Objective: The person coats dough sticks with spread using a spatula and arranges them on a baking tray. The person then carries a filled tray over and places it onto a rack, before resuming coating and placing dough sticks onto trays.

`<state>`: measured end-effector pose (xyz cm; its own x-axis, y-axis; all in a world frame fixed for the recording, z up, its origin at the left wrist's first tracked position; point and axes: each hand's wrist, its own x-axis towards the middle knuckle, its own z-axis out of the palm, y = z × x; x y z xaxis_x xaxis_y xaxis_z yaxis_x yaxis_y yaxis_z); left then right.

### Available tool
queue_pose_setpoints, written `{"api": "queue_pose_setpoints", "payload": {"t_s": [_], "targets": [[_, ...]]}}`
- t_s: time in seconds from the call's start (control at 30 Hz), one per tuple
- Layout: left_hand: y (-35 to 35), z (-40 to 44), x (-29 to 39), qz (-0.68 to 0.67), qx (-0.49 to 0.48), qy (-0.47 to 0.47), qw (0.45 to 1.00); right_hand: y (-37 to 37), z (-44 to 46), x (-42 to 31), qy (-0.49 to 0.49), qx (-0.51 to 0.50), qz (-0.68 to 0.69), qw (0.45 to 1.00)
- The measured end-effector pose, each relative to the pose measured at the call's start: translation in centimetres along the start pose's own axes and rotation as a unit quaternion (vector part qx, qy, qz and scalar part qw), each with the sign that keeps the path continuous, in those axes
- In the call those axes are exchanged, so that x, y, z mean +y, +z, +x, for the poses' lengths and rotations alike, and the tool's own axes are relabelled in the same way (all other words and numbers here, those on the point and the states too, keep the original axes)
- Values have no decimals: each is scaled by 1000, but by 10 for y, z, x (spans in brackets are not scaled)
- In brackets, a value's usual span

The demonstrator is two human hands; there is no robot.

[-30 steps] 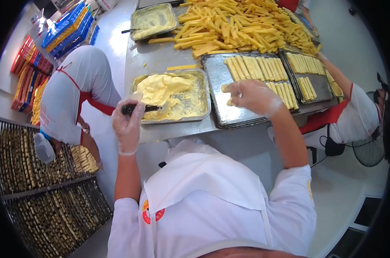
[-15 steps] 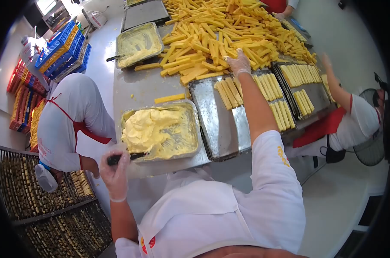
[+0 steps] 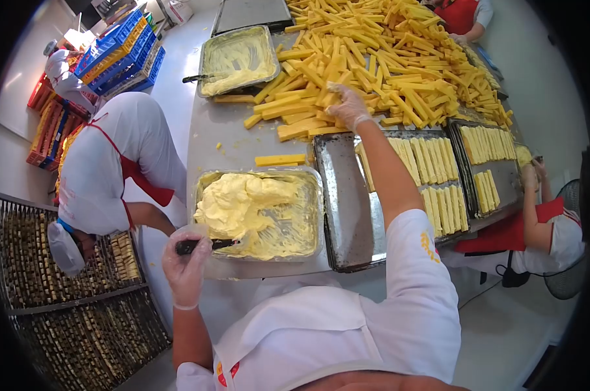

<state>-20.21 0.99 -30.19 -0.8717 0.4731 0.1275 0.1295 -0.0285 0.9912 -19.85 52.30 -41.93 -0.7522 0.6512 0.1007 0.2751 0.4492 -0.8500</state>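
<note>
At the front edge of the table [image 3: 207,148], I see the left hand [image 3: 187,267] squeezing a black-handled spreader [image 3: 218,244] over the cream pan [image 3: 322,212]. The right hand [image 3: 351,108], far apart, is by the yellow sticks [image 3: 406,65]; I can't tell its grip. The tray [image 3: 355,225] has room on its left.

The tub [image 3: 319,212] sits on the table [image 3: 207,127] with cream [image 3: 233,202] in it, the knife [image 3: 185,247] at its front left corner, one stick [image 3: 280,160] just behind it and a second tub [image 3: 273,55] farther behind. Behind it to the right lies the pile [image 3: 386,72]; right of it is a tray [image 3: 347,208] bearing rows [image 3: 446,210], with another tray [image 3: 508,186] beyond. The rack [image 3: 80,319] stands to its left.
</note>
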Motion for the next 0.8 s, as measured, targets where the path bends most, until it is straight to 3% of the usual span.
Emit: {"api": "queue_pose_setpoints", "payload": {"t_s": [0.2,0.23,0.33,0.37,0.4,0.5,0.6,0.63,0.7,0.8], "targets": [[-1,5,0,12,-17,-18,1000,38,-24,-48,-92,-21,-89,992],[-4,8,-2,57,-45,2,997,42,-28,-51,-179,24,-177,968],[-2,14,5,66,-74,43,994,38,-43,-91,-172,1,-202,964],[-1,14,1,24,-80,41,996,49,-27,-62,-230,68,-194,951],[-2,15,10,110,-85,91,986,44,-32,-84,-220,41,-218,950],[2,19,6,118,-75,186,973,47,-32,-100,-223,57,-311,922],[8,18,9,153,-60,218,962,44,-46,-118,-267,21,-394,879],[11,17,7,166,-55,232,957,49,-54,-128,-234,13,-401,886],[15,14,7,142,-78,192,968,46,-66,-149,-235,-32,-399,886],[24,17,-23,118,-125,130,977,37,-99,-169,-340,21,-297,892]]}}
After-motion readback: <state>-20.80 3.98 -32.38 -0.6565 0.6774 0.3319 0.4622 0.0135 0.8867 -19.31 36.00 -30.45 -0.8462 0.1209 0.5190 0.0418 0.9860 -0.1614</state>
